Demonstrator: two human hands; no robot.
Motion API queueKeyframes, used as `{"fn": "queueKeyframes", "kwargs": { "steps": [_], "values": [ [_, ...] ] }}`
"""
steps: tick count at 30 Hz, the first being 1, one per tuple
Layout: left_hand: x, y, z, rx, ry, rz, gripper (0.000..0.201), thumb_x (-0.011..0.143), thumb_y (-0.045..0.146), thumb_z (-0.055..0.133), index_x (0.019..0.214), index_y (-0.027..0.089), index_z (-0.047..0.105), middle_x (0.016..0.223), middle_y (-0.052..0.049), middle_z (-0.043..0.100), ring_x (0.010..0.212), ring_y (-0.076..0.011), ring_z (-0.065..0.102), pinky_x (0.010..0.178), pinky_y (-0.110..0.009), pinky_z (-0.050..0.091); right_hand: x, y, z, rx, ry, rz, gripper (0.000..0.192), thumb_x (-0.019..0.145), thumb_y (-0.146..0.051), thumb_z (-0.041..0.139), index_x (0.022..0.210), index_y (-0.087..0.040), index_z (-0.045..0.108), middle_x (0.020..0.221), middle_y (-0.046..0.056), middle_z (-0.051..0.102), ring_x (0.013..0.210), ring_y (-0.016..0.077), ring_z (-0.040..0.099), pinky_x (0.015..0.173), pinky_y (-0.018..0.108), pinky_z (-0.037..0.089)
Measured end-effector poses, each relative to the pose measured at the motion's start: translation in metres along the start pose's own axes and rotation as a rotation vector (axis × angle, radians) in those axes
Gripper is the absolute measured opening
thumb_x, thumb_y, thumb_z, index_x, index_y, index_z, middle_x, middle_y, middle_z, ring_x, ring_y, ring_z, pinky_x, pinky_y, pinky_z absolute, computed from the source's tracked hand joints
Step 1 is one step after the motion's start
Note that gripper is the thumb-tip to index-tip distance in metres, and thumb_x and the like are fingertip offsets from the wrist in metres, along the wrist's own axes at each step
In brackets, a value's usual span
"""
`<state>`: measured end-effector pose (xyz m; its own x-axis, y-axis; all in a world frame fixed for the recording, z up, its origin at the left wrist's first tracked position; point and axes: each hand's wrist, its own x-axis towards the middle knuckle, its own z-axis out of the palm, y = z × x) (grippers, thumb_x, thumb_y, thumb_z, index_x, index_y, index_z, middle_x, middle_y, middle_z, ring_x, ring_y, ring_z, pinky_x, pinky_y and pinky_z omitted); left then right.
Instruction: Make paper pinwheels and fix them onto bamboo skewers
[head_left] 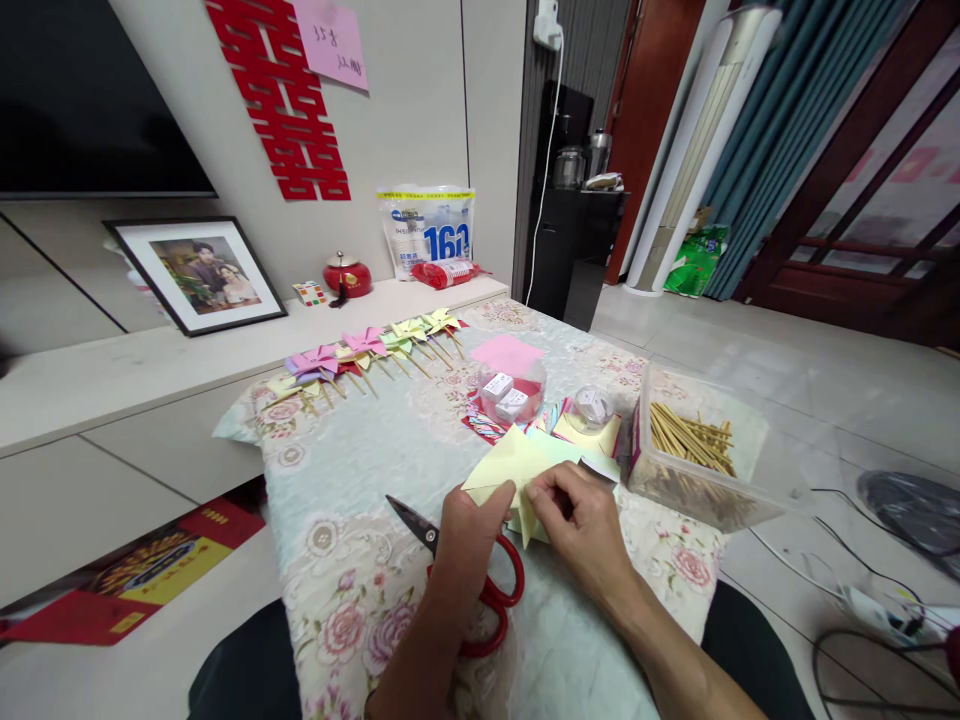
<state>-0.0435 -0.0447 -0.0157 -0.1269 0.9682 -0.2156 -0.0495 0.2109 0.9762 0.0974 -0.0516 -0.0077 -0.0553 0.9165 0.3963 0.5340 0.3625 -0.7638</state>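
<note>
A pale yellow paper sheet (517,460), partly folded, lies on the floral tablecloth (352,560). My left hand (465,545) pinches its near left corner with thumb and fingers. My right hand (581,525) presses and pinches a fold at the sheet's near edge. Red-handled scissors (480,590) lie shut on the cloth, partly under my left hand, blades pointing far left.
A clear plastic box of wooden sticks (694,450) stands at the right. A round clear tub (510,390) with small white boxes and a pink sheet sits behind the paper. Several finished paper pinwheels (367,350) line the far edge. Cables (862,590) lie on the floor at right.
</note>
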Motion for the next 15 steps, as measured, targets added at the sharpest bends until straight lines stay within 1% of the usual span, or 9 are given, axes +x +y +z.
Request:
{"fn": "queueKeyframes", "kwargs": {
  "steps": [2,4,6,8,9,12,15],
  "values": [
    [0.002,-0.004,-0.004,-0.052,-0.043,-0.019,0.024,0.071,0.035,0.068,0.06,0.016,0.058,0.049,0.004,0.048,0.047,-0.0097,0.039,0.047,-0.023,0.032,0.004,0.0,-0.009,0.008,0.086,-0.026,0.016,0.091,-0.027,0.057,0.079,-0.019,0.064,0.072,0.001,0.057,0.062,0.0144,0.052,0.059,0.028,0.039],
    [0.004,-0.006,-0.008,-0.102,-0.109,-0.046,0.026,0.07,0.038,0.069,0.061,0.015,0.059,0.049,0.003,0.05,0.046,-0.0095,0.04,0.048,-0.023,0.032,0.008,0.004,-0.017,0.036,0.155,-0.025,0.013,0.09,-0.028,0.058,0.096,-0.019,0.066,0.083,0.003,0.061,0.07,0.0166,0.056,0.064,0.03,0.043],
    [0.004,-0.008,-0.012,-0.117,-0.199,-0.072,0.025,0.07,0.037,0.069,0.063,0.014,0.061,0.05,0.002,0.052,0.046,-0.0094,0.04,0.048,-0.023,0.031,0.013,0.01,-0.024,0.118,0.148,0.021,0.028,0.089,-0.03,0.061,0.115,-0.02,0.063,0.1,0.007,0.064,0.087,0.0203,0.06,0.072,0.032,0.047],
    [0.005,-0.009,-0.014,-0.088,-0.281,-0.093,0.023,0.071,0.035,0.069,0.065,0.012,0.063,0.051,0.001,0.054,0.046,-0.0093,0.041,0.047,-0.023,0.03,0.015,0.015,-0.028,0.272,0.049,0.107,0.046,0.086,-0.032,0.064,0.129,-0.02,0.056,0.11,0.009,0.064,0.097,0.0218,0.06,0.079,0.034,0.049],
    [0.005,-0.009,-0.015,-0.066,-0.313,-0.099,0.023,0.071,0.034,0.068,0.067,0.012,0.065,0.052,0.0,0.055,0.046,-0.0093,0.041,0.047,-0.022,0.03,0.016,0.017,-0.029,0.361,-0.018,0.159,0.053,0.085,-0.033,0.066,0.134,-0.02,0.052,0.109,0.009,0.064,0.096,0.0212,0.061,0.08,0.034,0.05],
    [0.004,-0.01,-0.015,0.003,-0.365,-0.099,0.022,0.073,0.033,0.067,0.075,0.011,0.068,0.055,0.0,0.058,0.048,-0.0096,0.043,0.047,-0.022,0.031,0.016,0.018,-0.03,0.55,-0.205,0.284,0.067,0.081,-0.032,0.068,0.142,-0.017,0.044,0.099,0.005,0.063,0.083,0.0168,0.061,0.074,0.031,0.049],
    [0.001,-0.009,-0.014,0.055,-0.376,-0.082,0.019,0.075,0.031,0.066,0.077,0.012,0.069,0.058,0.0,0.06,0.05,-0.0103,0.047,0.049,-0.021,0.034,0.014,0.015,-0.029,0.555,-0.291,0.334,0.071,0.08,-0.029,0.069,0.145,-0.017,0.042,0.081,-0.003,0.057,0.067,0.0124,0.055,0.061,0.025,0.042]
  ]
}}
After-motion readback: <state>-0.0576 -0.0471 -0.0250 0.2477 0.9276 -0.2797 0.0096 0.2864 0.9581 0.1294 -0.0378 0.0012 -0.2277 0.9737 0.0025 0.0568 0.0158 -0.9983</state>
